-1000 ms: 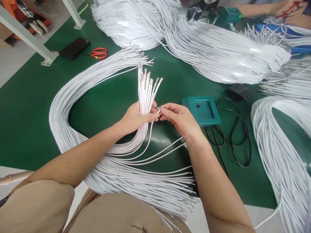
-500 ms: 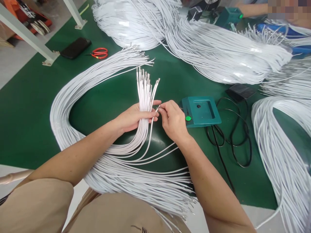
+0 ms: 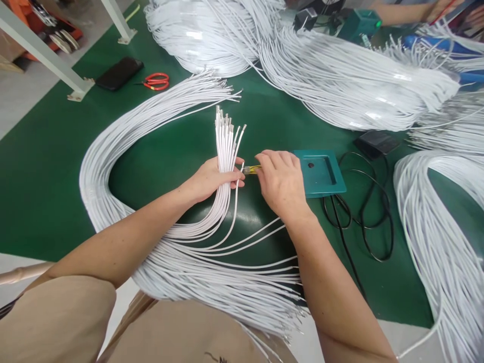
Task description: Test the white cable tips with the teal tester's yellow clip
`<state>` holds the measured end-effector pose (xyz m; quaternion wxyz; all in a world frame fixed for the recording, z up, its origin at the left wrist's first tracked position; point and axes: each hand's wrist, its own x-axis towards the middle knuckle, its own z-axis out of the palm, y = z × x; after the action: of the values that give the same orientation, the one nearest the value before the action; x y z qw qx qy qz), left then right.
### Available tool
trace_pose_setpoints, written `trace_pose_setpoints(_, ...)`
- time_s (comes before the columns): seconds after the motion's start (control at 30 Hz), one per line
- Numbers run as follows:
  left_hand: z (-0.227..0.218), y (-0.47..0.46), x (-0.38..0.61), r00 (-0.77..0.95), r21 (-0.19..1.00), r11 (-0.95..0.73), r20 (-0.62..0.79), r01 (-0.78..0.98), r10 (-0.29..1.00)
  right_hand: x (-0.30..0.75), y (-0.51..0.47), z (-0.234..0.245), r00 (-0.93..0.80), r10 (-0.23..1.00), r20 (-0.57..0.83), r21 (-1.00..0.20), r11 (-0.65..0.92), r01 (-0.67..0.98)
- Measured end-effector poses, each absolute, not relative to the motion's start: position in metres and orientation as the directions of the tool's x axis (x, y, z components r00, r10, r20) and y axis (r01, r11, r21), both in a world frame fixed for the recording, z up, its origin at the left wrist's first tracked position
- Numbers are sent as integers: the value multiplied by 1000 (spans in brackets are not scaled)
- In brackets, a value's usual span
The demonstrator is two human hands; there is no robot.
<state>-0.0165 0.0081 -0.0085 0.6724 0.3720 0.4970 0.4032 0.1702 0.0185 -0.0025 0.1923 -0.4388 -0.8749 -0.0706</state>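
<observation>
My left hand [image 3: 212, 179] is closed round a bunch of white cables [image 3: 226, 146] whose metal-tipped ends stand up above my fingers. My right hand [image 3: 280, 179] is closed in a pinch on a small yellowish piece [image 3: 252, 170] right beside the bunch, its tip touching one cable end by my left thumb. The cables loop down and left into a big white coil [image 3: 113, 151] on the green table [image 3: 45, 171]. Just right of my right hand sits a teal box [image 3: 321, 171] with a square recess.
Black cords [image 3: 363, 222] and a black adapter [image 3: 378, 142] lie right of the box. More white cable bundles [image 3: 340, 85] fill the far and right sides. Red scissors [image 3: 156, 81] and a black phone [image 3: 119, 73] lie far left. Another person's arm [image 3: 401, 12] works at the top right.
My right hand has turned knuckles up and shifted right, covering the box's green button; a yellowish piece now shows in its pinch. The cable ends in my left hand have drawn closer together.
</observation>
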Motion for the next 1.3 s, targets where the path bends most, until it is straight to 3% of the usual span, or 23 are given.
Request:
trace_pose_setpoints(0.13,-11,10,-17,144,924,372,-357,-91,923,177,22,-5,-538,784,310,-11,569,823)
trace_pose_setpoints(0.3,-11,10,-17,158,931,356,-341,-77,927,178,21,-6,-539,800,265,-53,570,820)
trace_pose_setpoints(0.6,-9,9,-14,168,933,352,-335,-78,927,176,22,-4,-522,795,309,-13,552,834)
trace_pose_setpoints(0.87,-12,10,-15,145,935,349,-338,-57,930,177,22,-4,-512,792,333,-77,564,822)
trace_pose_setpoints(0.97,-13,9,-15,178,947,312,-294,-79,939,174,18,1,-472,796,378,-167,560,811)
trace_pose_setpoints(1.13,-11,6,-13,199,960,273,-257,-57,946,162,13,7,-326,860,393,-458,490,741)
trace_pose_setpoints(1.3,-5,3,-9,172,972,234,-234,21,957,153,12,2,-248,882,401,-573,453,683)
